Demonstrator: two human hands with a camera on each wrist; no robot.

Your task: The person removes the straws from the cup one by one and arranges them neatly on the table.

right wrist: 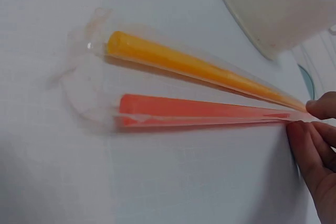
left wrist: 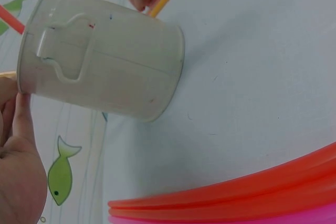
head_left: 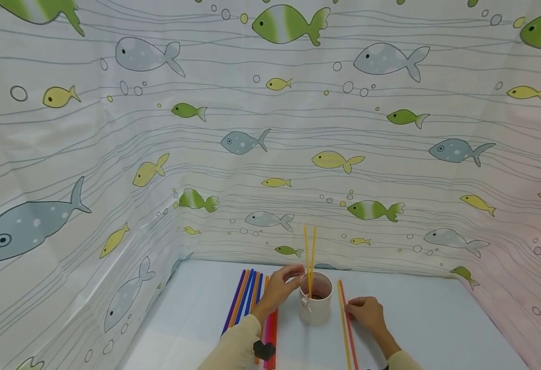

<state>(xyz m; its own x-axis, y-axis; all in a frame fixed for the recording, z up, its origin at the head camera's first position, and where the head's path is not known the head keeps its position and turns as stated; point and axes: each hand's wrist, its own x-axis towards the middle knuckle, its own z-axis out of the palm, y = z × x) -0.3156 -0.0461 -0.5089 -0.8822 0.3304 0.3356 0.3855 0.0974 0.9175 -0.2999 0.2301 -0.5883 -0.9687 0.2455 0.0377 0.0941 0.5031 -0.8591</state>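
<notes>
A pale tin cup (head_left: 316, 311) with a small handle stands upright on the table, with two yellow straws (head_left: 313, 252) leaning out of its mouth. My left hand (head_left: 280, 288) is at the cup's left rim; its fingers are loosely bent, and a fingertip touches the rim in the left wrist view. Right of the cup, a yellow straw (right wrist: 168, 61) and a red straw (right wrist: 194, 113) lie side by side in clear plastic wrapping. My right hand (head_left: 366, 312) pinches the red straw toward its far end, thumb and fingers close together.
Several purple, orange, blue, red and pink straws (head_left: 242, 303) lie in a row left of the cup, partly under my left forearm. A white table (head_left: 418, 308) carries everything. Fish-printed curtain (head_left: 298, 128) encloses the table at the back and both sides.
</notes>
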